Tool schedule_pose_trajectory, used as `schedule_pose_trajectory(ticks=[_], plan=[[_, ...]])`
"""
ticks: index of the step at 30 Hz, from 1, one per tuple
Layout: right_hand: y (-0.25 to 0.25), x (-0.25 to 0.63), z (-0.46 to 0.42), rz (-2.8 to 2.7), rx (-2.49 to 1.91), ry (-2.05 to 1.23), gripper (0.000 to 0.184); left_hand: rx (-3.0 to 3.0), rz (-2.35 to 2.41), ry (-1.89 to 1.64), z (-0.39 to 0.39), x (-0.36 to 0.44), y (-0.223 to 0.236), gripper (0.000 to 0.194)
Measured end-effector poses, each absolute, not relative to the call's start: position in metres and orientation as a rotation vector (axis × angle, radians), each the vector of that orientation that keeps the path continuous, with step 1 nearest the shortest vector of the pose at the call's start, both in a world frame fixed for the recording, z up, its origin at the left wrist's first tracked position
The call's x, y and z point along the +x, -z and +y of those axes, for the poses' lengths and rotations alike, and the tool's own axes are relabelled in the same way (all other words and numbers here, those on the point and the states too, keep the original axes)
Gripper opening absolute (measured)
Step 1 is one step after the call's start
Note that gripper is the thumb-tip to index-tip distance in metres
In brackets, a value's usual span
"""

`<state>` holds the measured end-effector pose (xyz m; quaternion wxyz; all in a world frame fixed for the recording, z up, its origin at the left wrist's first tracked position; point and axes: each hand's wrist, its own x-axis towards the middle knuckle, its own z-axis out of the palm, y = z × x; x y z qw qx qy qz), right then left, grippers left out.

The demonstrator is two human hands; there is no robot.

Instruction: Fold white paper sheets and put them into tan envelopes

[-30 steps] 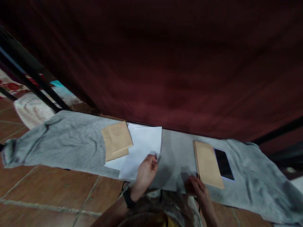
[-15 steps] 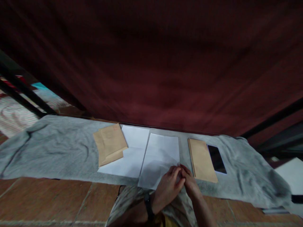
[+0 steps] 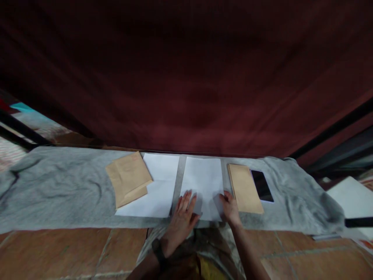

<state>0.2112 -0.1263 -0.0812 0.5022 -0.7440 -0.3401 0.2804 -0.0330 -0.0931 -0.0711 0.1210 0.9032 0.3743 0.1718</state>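
Observation:
A stack or sheet of white paper (image 3: 204,175) lies in front of me on a grey cloth. My left hand (image 3: 183,217), with a dark watch on its wrist, rests flat on the paper's lower left part, fingers stretched out. At the lower right edge, my right hand (image 3: 229,208) has its fingers bent and closed on the paper's side. To the left is more white paper (image 3: 160,194), partly covered by brown envelopes (image 3: 128,177). Just right of my right hand sits a pile of brown envelopes (image 3: 246,188).
A phone (image 3: 262,186) with a dark screen lies beside the right-hand envelopes. The grey cloth (image 3: 72,186) stretches along a low surface, with a dark red curtain (image 3: 186,97) behind it. Tiled floor (image 3: 58,252) shows in front. A white object (image 3: 352,198) stands at far right.
My hands were together at the paper's lower right corner; they have separated, the left moving onto its lower left. The paper now lies straighter. The view has shifted slightly.

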Motion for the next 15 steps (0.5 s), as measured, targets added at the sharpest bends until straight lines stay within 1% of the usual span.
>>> schedule_pose_trajectory(ticks=[9, 11, 13, 15], plan=[[0.076, 0.221, -0.118, -0.961, -1.927, -0.584, 0.043, 2.782, 1.148, -0.403, -0.100, -0.021, 0.074, 0.055], [0.072, 0.215, -0.122, -1.029, -1.988, -0.427, 0.047, 2.781, 1.159, -0.391, -0.101, -0.020, 0.072, 0.055], [0.070, 0.203, -0.126, -1.154, -2.026, -0.177, 0.053, 2.774, 1.169, -0.388, -0.102, -0.019, 0.070, 0.054], [0.071, 0.185, -0.129, -1.335, -1.974, -0.025, 0.055, 2.776, 1.130, -0.393, -0.102, -0.015, 0.069, 0.056]])
